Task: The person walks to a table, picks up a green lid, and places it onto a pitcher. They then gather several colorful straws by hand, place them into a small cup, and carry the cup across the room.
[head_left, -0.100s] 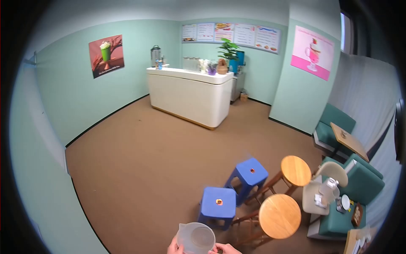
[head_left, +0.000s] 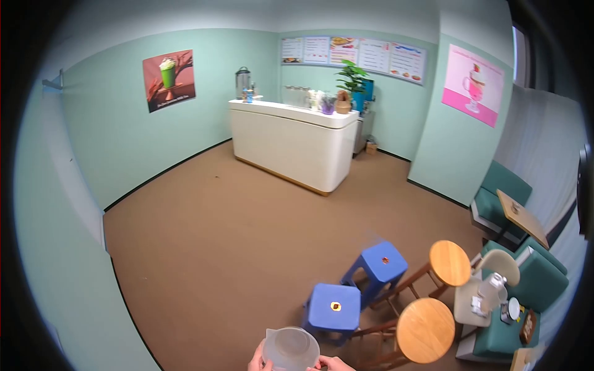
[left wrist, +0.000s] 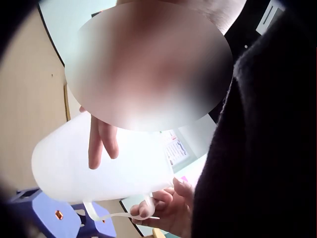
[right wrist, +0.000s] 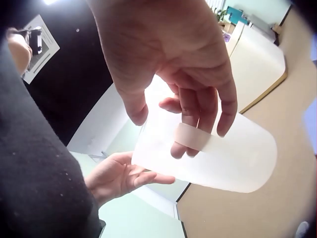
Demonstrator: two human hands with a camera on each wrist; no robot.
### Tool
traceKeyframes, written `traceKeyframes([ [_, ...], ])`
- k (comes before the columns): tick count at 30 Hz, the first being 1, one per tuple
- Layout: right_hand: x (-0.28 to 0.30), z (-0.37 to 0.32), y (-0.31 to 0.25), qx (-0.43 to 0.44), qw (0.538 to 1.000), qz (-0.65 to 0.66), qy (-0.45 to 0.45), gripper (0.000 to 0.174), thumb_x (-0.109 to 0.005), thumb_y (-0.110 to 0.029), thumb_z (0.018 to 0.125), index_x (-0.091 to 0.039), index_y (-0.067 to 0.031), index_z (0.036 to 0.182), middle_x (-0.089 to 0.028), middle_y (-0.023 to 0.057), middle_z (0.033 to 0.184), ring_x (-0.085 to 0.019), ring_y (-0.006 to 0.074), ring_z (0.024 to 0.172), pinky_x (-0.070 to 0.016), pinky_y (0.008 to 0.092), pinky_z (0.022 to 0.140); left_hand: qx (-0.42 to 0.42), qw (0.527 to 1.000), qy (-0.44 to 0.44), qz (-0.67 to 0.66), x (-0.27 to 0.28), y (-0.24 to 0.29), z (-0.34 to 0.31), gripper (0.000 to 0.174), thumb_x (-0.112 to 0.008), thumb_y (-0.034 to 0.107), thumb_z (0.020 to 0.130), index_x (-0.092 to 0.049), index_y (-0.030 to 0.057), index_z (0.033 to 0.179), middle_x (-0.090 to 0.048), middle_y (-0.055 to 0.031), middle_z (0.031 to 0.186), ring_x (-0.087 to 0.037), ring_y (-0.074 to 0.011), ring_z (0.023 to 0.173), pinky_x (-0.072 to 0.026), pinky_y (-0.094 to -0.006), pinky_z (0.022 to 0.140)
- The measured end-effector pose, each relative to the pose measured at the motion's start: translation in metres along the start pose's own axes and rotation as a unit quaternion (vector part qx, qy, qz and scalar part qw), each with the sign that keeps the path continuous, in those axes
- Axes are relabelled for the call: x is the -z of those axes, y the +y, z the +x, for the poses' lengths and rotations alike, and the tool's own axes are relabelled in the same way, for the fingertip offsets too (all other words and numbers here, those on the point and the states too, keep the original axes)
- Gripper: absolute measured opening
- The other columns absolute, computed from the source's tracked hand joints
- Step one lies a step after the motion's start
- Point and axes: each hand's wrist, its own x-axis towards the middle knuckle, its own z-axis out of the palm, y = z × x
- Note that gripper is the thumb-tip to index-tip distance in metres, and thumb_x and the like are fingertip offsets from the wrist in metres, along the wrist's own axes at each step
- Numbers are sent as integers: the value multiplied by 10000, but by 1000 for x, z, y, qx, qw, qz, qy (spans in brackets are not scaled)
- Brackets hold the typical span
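Jug (head_left: 291,347) could tip if right hand (right wrist: 181,64), fingers hooked through handle (right wrist: 190,137), slackens; left hand (right wrist: 120,177) only braces, fingers straight.

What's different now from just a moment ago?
The head view swung a little left, so the white counter, blue stools and round wooden stools slid right in the picture. Nothing was grabbed or let go: the left hand still supports the translucent jug, and the right hand still holds its handle. The furniture itself stayed put.
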Motion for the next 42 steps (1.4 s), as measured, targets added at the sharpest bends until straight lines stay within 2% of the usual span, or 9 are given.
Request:
traceKeyframes([
  [5,12,142,-59,-69,996,50,-15,438,-571,-415,842,-608,-8,998,-659,136,808,-596,253,668,-472,328,640,-203,962,65,170,65,63,71,595,-469,-25,815,-293,39,1380,-380,-200,1360,-405,-235,1232,-376,-299,964],
  [12,69,277,-106,3,994,90,62,383,-586,-310,855,-583,58,962,-636,168,725,-618,218,656,-486,335,655,-193,943,63,263,113,123,179,656,-448,-118,746,-329,50,1369,-297,-190,1428,-487,-159,1123,-453,-232,733],
  [18,113,349,-8,-20,978,179,101,636,-619,-332,819,-352,23,1273,-590,177,982,-583,224,913,-472,322,783,-294,888,-31,353,83,152,313,580,-456,-106,772,-442,103,1313,-268,-254,1414,-583,-238,983,-466,-250,663],
  [20,123,382,37,4,965,231,124,508,-615,-180,823,-387,-3,1241,-584,115,943,-562,168,849,-475,289,746,-247,910,-61,327,72,153,358,544,-456,-82,795,-453,111,1304,-273,-275,1400,-560,-285,1052,-470,-265,688],
  [21,146,396,32,73,968,170,168,553,-604,-131,798,-353,16,1269,-570,158,1015,-559,235,925,-463,344,818,-236,910,-74,332,64,159,382,544,-453,-77,800,-438,103,1313,-274,-276,1399,-547,-284,1074,-468,-266,717],
  [25,246,453,23,-38,979,112,165,543,-513,-100,769,-337,14,1270,-560,273,1027,-563,363,979,-440,404,861,-239,912,-79,324,24,176,494,533,-454,-39,832,-370,65,1347,-332,-256,1382,-510,-249,1124,-434,-270,850],
  [28,335,485,4,-90,979,77,166,510,-466,-120,776,-332,16,1249,-562,332,918,-562,441,907,-450,448,806,-24,974,-101,199,-8,210,573,509,-473,1,852,-350,35,1345,-414,-205,1332,-482,-198,1144,-387,-282,932],
  [33,414,525,50,-96,973,-32,206,507,-463,-131,777,-337,35,1240,-563,327,764,-559,467,734,-448,504,674,-39,935,-140,322,-58,231,684,390,-601,112,835,-497,64,1208,-625,-71,768,-566,-106,620,-474,-235,549],
  [42,542,564,138,-169,970,-22,176,413,-469,-145,787,-440,50,1150,-562,267,676,-561,406,616,-439,463,561,-53,920,-267,282,-168,220,866,231,-603,123,806,-613,34,1018,-616,-113,652,-591,-178,568,-463,-320,527],
])
